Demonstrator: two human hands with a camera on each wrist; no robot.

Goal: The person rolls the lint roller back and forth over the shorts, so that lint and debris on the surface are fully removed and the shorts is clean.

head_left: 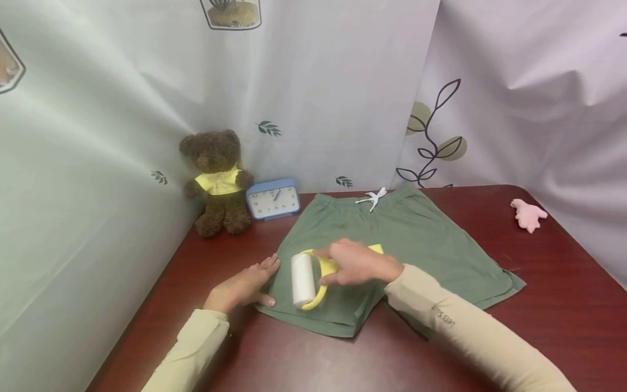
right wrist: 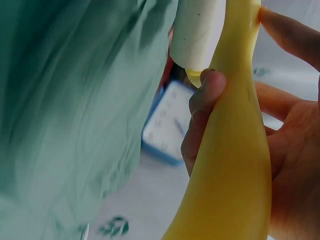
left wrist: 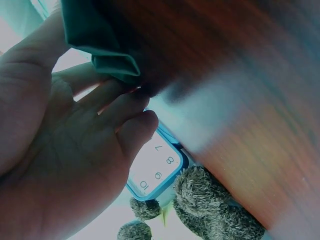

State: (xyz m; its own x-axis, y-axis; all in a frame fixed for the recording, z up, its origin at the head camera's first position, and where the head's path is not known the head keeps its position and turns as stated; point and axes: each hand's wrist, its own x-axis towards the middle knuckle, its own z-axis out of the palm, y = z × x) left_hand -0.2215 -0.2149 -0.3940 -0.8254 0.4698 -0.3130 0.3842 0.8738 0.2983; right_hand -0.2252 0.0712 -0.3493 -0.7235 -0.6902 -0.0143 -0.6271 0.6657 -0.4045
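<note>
A pair of green shorts (head_left: pixel 416 239) with a white drawstring bow (head_left: pixel 374 198) lies spread on the table. My right hand (head_left: pixel 355 262) grips the yellow handle (right wrist: pixel 230 150) of a lint roller (head_left: pixel 303 280), fingers curled round it in the right wrist view. The roller's white cylinder is over the leg at the left of the shorts. My left hand (head_left: pixel 250 284) rests at the outer edge of that same leg, fingers extended and thumb on the cloth near the hem. A fold of the green cloth (left wrist: pixel 100 40) shows beside those fingers in the left wrist view.
Behind the left hand, a brown teddy bear (head_left: pixel 215 179) in a yellow top sits against the wall cloth. Next to it stands a blue alarm clock (head_left: pixel 274 200). A small pink plush toy (head_left: pixel 529 215) lies at the far right of the reddish-brown table (head_left: pixel 294 365).
</note>
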